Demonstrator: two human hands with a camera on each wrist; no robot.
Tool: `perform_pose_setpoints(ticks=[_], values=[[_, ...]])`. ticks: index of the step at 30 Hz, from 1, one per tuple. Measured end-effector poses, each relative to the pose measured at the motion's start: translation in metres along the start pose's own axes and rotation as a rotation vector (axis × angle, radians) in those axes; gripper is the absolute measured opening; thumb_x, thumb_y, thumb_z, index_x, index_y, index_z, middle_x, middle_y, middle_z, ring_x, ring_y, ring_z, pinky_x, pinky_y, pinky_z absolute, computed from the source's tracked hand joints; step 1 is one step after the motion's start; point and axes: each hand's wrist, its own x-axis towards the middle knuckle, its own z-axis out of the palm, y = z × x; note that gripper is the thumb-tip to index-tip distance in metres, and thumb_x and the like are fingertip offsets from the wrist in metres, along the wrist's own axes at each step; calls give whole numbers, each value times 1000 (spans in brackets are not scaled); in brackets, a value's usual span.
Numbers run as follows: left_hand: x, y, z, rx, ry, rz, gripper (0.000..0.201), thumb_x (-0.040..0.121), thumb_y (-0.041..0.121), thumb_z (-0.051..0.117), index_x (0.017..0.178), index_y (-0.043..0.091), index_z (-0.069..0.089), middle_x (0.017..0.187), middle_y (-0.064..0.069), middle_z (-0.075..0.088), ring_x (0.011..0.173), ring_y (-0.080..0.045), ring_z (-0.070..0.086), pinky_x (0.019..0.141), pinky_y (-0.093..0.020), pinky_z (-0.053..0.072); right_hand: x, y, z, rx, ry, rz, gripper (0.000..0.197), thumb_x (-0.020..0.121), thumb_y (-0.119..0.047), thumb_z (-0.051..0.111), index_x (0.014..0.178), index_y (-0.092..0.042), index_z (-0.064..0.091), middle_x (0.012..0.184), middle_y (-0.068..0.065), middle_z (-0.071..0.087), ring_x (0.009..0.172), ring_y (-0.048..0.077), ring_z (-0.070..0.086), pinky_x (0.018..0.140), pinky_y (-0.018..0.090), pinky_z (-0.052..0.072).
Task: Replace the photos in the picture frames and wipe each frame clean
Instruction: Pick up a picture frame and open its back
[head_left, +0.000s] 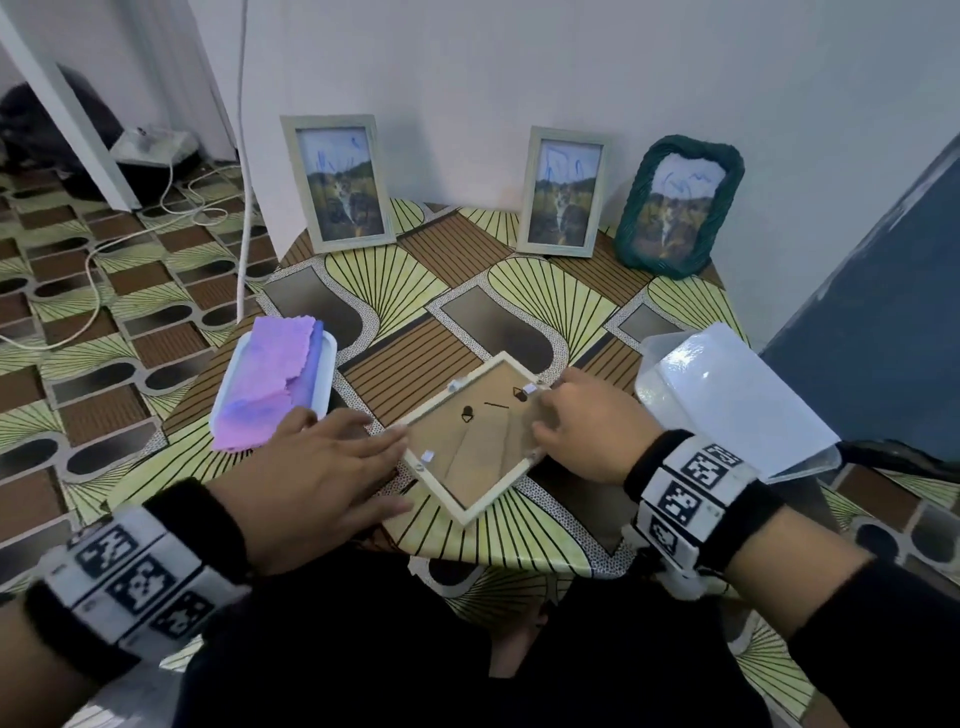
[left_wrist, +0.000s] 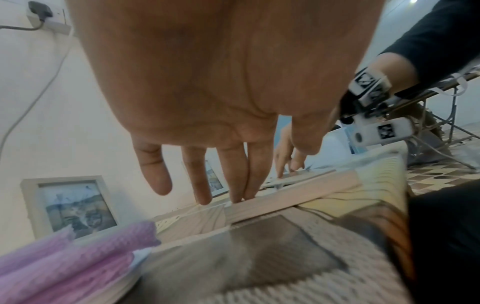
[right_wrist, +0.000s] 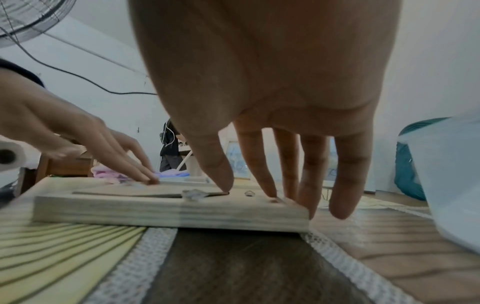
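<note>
A pale wooden picture frame (head_left: 470, 444) lies face down on the patterned table, its brown backing board up. My left hand (head_left: 332, 462) rests flat with straight fingers on the frame's left edge (left_wrist: 272, 200). My right hand (head_left: 576, 421) has its fingertips (right_wrist: 267, 189) pressed on the frame's right side (right_wrist: 171, 211), thumb on the backing near a metal clip (right_wrist: 193, 194). Three more frames stand against the wall: two pale ones (head_left: 340, 182) (head_left: 563, 192) and a teal woven one (head_left: 675, 202), each holding a landscape photo with blue scribbles. A folded pink-purple cloth (head_left: 270, 384) lies on a white tray (head_left: 327, 374).
A clear plastic box with its lid (head_left: 727, 395) sits at the table's right edge beside my right wrist. White cables (head_left: 93, 270) run across the floor at left. A dark blue panel (head_left: 883, 312) stands at right. The table's near edge (head_left: 519, 564) is just before my lap.
</note>
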Motion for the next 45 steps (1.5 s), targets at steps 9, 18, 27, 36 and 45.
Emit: perform_pose_setpoints(ticks=[9,18,27,36,45], values=[[58,-16,-1,47,-38,-57,67,96,62,11,154,29,14,163,14,8,144,-9,22,101,-42,24,-21,1,6,138,123,94,35,91,-34,52,67,-11,64,63,-2,55,59,15,56,49,28,41],[78,-28,-10,-425,266,-62,62,82,38,73,132,8,50,106,-3,66,99,-23,60,84,-33,44,4,5,-2,207,112,151,17,85,-32,62,93,-19,55,90,2,61,86,25,58,70,34,49],[96,-28,-12,-342,161,-157,25,92,41,58,88,18,53,84,2,53,86,-20,53,76,-32,41,16,6,10,135,186,144,17,93,-27,58,82,-15,51,82,3,54,81,24,58,67,30,42],[101,-28,2,-324,205,-151,37,98,40,46,124,14,48,120,-4,54,113,-21,48,100,-36,38,24,15,10,213,182,147,22,91,-32,64,102,-14,57,100,7,62,92,25,60,73,30,46],[103,-25,-4,-430,201,-218,27,94,32,52,112,12,49,103,-8,62,96,-25,56,86,-38,45,38,18,4,321,114,255,38,84,-33,68,59,-17,43,65,1,49,67,21,53,57,28,41]])
